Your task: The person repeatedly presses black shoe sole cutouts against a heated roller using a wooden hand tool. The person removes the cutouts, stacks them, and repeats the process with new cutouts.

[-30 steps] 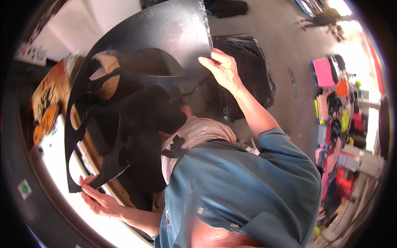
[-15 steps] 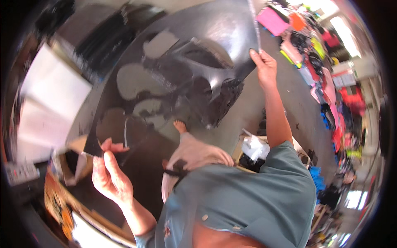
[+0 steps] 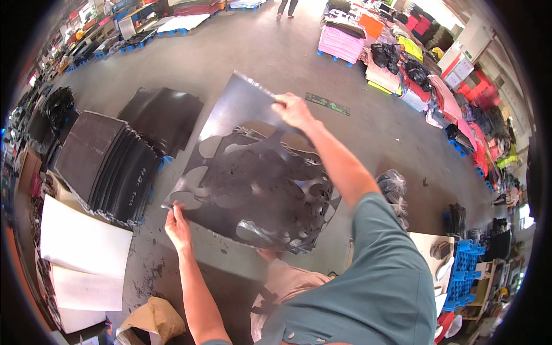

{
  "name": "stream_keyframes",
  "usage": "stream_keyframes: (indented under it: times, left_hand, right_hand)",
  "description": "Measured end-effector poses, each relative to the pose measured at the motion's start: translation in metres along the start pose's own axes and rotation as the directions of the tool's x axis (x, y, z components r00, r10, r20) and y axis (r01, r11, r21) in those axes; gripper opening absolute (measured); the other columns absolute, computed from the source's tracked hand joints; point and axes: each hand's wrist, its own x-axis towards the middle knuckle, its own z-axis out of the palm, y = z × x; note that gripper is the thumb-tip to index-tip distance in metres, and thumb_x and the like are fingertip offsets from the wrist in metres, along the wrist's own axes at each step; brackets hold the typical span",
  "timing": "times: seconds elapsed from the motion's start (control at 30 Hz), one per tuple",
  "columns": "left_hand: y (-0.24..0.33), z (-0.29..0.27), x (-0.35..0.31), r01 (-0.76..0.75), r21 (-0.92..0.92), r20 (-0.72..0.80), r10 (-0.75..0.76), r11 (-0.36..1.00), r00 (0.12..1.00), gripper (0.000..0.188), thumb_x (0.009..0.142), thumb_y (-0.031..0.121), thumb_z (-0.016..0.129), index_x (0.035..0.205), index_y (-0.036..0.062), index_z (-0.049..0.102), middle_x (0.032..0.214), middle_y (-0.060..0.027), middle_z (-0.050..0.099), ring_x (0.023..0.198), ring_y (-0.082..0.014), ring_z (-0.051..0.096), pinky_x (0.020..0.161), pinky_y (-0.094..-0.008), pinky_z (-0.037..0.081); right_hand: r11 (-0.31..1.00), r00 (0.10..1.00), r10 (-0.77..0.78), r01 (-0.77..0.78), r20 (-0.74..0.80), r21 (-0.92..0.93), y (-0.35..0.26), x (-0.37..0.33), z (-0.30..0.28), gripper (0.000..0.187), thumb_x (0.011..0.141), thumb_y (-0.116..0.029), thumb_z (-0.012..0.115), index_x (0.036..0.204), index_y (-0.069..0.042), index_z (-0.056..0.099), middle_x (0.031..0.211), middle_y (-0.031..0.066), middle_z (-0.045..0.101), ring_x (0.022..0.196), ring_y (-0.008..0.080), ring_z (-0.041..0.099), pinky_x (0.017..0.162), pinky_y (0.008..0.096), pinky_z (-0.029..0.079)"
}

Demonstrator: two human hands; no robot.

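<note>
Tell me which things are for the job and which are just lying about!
For the job: left hand, right hand, holed black sheet they hold.

Seemingly just lying about: pink sheet stack, white sheets, brown bag, blue pallets.

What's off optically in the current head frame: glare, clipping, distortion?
Head view: pale glare on the black sheet's uncut upper end; head view, upper right: background clips to near white beyond the pink stack; head view, borders: fisheye bending, corners black.
</note>
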Motion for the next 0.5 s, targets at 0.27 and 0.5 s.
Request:
stream_keyframes:
  times: [0.27,0.5]
  left_hand:
    - [-0.209,-0.094,-0.078,0.24,0.575,-0.079,-0.239,0.782,0.968,0.043,0.111,0.035,0.057,0.122,-0.0033,0.072,0.125,-0.0213,0.076,0.117,-0.0345,0.073,0.098,-0.0448,0.056]
    - [-0.212,-0.187,-0.245,0.941,0.049,-0.391,-0.861,0.333,0.325,0.043,0.107,0.042,0.059,0.103,0.0036,0.077,0.093,-0.0085,0.073,0.071,-0.014,0.067,0.064,-0.0324,0.056]
  right_hand:
    - [0.968,0.861,-0.069,-0.065,0.503,0.244,0.069,-0.21,0.1,0.027,0.097,-0.024,0.068,0.089,0.0,0.058,0.085,0.022,0.06,0.083,0.0389,0.062,0.075,0.0494,0.05]
    - [0.791,0.174,0.429,-0.546,0.886,-0.275,0.057,-0.413,0.134,0.032,0.091,-0.034,0.066,0.09,-0.004,0.076,0.084,0.0208,0.073,0.076,0.0308,0.071,0.073,0.0468,0.055]
